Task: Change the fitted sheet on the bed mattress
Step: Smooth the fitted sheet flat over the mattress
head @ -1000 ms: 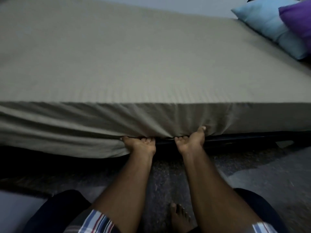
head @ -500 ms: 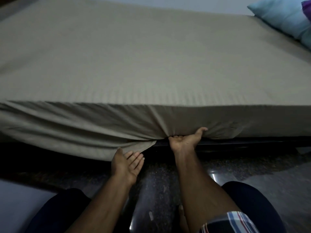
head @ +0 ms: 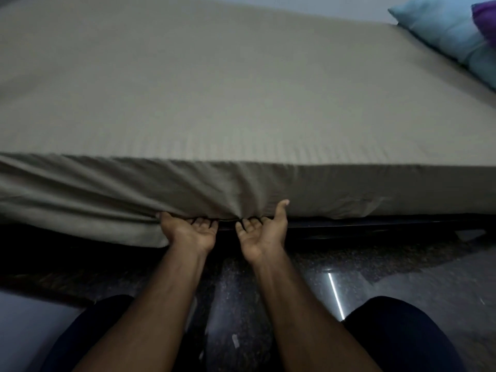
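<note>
— How is the bed covered?
— The mattress point(head: 375, 196) is covered by a grey-green sheet point(head: 214, 103), drawn smooth on top and creased along the near side. Its loose edge is gripped palm-up by the left hand point(head: 189, 232) and the right hand point(head: 261, 232), fingers curled under the hem.

— And the room?
— A dark speckled floor point(head: 402, 277) is seen below; a blue pillow point(head: 442, 30) and a purple pillow point(head: 487, 20) are laid at the far right corner.
</note>
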`<state>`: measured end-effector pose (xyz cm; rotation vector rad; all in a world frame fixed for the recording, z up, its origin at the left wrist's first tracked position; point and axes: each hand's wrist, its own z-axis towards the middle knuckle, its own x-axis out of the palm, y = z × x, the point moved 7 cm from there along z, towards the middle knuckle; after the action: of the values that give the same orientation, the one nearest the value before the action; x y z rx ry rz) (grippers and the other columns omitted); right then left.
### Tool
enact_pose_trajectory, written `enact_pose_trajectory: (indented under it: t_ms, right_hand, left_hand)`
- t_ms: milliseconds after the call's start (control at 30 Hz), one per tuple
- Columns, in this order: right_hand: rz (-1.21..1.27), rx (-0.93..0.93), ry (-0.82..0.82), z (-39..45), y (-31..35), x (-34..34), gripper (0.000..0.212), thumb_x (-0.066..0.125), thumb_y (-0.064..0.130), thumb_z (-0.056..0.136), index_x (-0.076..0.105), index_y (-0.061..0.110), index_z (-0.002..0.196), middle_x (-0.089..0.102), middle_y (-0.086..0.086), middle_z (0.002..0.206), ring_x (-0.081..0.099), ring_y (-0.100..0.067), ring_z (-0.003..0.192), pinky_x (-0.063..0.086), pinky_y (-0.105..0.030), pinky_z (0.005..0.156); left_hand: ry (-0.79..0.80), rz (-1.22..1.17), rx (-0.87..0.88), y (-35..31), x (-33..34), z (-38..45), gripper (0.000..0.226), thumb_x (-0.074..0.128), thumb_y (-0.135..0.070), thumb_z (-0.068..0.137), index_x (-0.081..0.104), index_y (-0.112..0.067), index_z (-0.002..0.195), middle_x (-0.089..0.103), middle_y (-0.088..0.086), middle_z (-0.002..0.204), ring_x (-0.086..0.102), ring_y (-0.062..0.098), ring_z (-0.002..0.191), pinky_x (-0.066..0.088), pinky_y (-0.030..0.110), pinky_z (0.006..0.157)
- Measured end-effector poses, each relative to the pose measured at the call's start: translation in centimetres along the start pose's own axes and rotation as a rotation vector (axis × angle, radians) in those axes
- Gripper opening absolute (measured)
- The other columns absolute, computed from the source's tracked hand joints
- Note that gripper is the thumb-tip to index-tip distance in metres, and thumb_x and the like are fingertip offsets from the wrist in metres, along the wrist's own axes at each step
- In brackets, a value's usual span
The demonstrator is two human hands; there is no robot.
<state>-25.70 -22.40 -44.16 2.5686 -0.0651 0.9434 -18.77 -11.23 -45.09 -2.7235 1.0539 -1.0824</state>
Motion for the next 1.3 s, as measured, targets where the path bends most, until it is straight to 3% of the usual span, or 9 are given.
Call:
enact_pose_trajectory:
  t_ms: [267,400,533,700,867,1000,1100,1200,1300]
  right_hand:
    - [0.178,-0.036,0.128,2.2,-0.7,2.0,0.088,0.052,0.084,0.073,0.058,0.022,0.136,0.061,-0.011,0.134,0.058,-0.033,0.120,0.035,-0.060,0.111]
    - [0.194,-0.099,0.176,2.9,-0.9,3.0,0.084,0.045,0.088,0.074,0.065,0.028,0.130,0.071,-0.005,0.124,0.063,-0.030,0.117,0.039,-0.057,0.110]
    - [0.190,-0.126,0.182,3.1,-1.2,3.5,0.087,0.039,0.091,0.074,0.066,0.029,0.130,0.070,-0.003,0.126,0.063,-0.030,0.120,0.038,-0.056,0.112]
    - [0.121,-0.070,0.160,1.5,-2.6,2.9,0.070,0.053,0.072,0.085,0.062,0.023,0.133,0.064,-0.009,0.132,0.058,-0.031,0.123,0.037,-0.056,0.113]
    - [-0.074,0.055,0.120,0.4,-6.5,2.2,0.067,0.055,0.062,0.089,0.056,0.014,0.137,0.058,-0.009,0.138,0.054,-0.023,0.127,0.032,-0.042,0.117]
    - [-0.138,0.174,0.175,-0.6,-9.0,3.3,0.054,0.063,0.041,0.089,0.059,0.013,0.135,0.056,-0.011,0.141,0.051,-0.024,0.131,0.033,-0.038,0.115]
    - [-0.059,0.211,0.270,-0.2,-10.0,5.2,0.048,0.078,0.026,0.067,0.067,0.015,0.113,0.063,-0.011,0.132,0.056,-0.026,0.123,0.037,-0.040,0.113]
    - [0.052,0.189,0.308,1.3,-10.6,6.2,0.072,0.096,0.022,0.021,0.074,0.019,0.089,0.073,-0.006,0.106,0.063,-0.026,0.109,0.039,-0.044,0.110]
    - [0.122,0.164,0.309,2.0,-11.4,6.6,0.069,0.096,0.024,0.012,0.078,0.022,0.078,0.075,-0.002,0.100,0.065,-0.022,0.104,0.037,-0.042,0.111]
  left_hand:
    - [0.135,0.033,-0.021,-0.8,0.6,0.7,0.068,0.031,-0.067,0.097,0.061,-0.011,0.123,0.060,0.014,0.136,0.057,0.034,0.122,0.042,0.054,0.107]
    - [-0.004,0.279,-0.014,-3.8,-4.0,-0.4,0.070,0.031,-0.056,0.104,0.044,0.002,0.142,0.052,0.023,0.142,0.053,0.037,0.129,0.046,0.046,0.101]
    - [-0.062,0.248,0.059,-5.8,-6.4,-1.1,0.069,0.027,-0.056,0.104,0.042,-0.003,0.146,0.051,0.020,0.145,0.049,0.039,0.131,0.044,0.046,0.102]
    - [-0.040,0.289,-0.039,-7.4,-4.2,-1.1,0.088,0.021,-0.077,0.092,0.043,-0.009,0.144,0.058,0.018,0.138,0.064,0.037,0.103,0.052,0.039,0.076]
    - [-0.032,0.196,-0.001,-9.0,-2.4,0.1,0.088,0.017,-0.079,0.089,0.054,-0.009,0.129,0.063,0.022,0.120,0.056,0.038,0.117,0.042,0.047,0.108]
    - [0.034,0.136,-0.039,-9.2,-2.6,0.2,0.080,0.025,-0.070,0.086,0.057,-0.013,0.132,0.059,0.015,0.135,0.053,0.032,0.126,0.038,0.045,0.102]
    - [0.105,0.199,-0.063,-9.6,-3.7,-0.1,0.081,0.030,-0.070,0.090,0.055,-0.006,0.132,0.060,0.021,0.134,0.056,0.037,0.122,0.044,0.048,0.101]
    - [0.015,0.316,0.022,-12.2,-6.3,-0.8,0.077,0.035,-0.062,0.100,0.044,0.003,0.140,0.056,0.024,0.138,0.061,0.037,0.114,0.053,0.046,0.091]
    - [-0.101,0.227,0.182,-15.2,-9.1,-1.3,0.067,0.035,-0.053,0.104,0.044,0.002,0.142,0.051,0.023,0.143,0.054,0.037,0.127,0.049,0.044,0.095]
